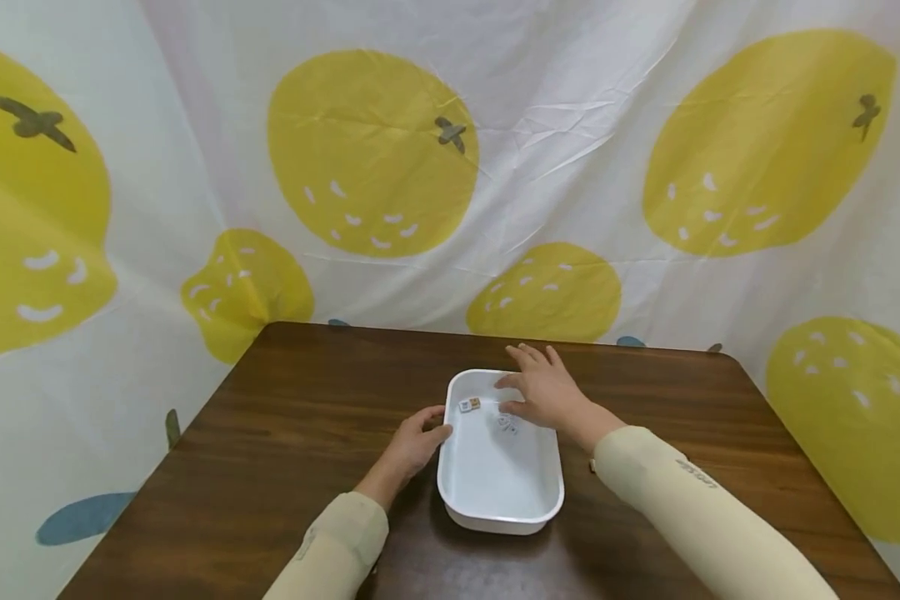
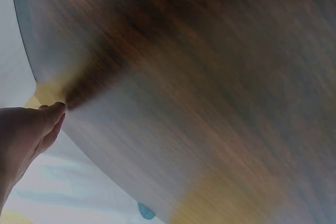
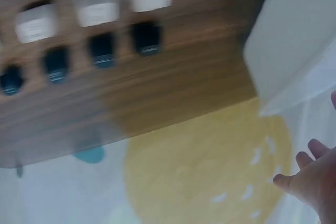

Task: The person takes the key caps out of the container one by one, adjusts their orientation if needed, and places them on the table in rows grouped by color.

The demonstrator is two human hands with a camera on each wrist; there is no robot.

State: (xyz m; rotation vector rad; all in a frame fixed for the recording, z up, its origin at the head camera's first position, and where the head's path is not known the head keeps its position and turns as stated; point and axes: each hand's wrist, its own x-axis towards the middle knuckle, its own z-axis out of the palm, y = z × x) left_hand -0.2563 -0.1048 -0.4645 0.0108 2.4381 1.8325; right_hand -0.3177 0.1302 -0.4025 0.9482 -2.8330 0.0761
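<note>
A white rectangular tray (image 1: 502,475) with rounded corners stands on the dark wooden table. My left hand (image 1: 412,442) holds its left side, the thumb at the rim and the fingers along the outer wall. Over the tray's far right part hovers my right hand (image 1: 547,392), its fingers spread and nothing between them. Inside lie a small white and orange-brown block (image 1: 468,405) near the far left corner and a little pile of small clear-and-white pieces (image 1: 506,423) below the right hand's thumb.
Several small white blocks (image 3: 97,11) and dark glossy pieces (image 3: 101,50) stand in rows on the table in the right wrist view. My right sleeve (image 1: 682,492) crosses the table's right side. A lemon-patterned cloth (image 1: 570,183) hangs behind the table (image 1: 330,400).
</note>
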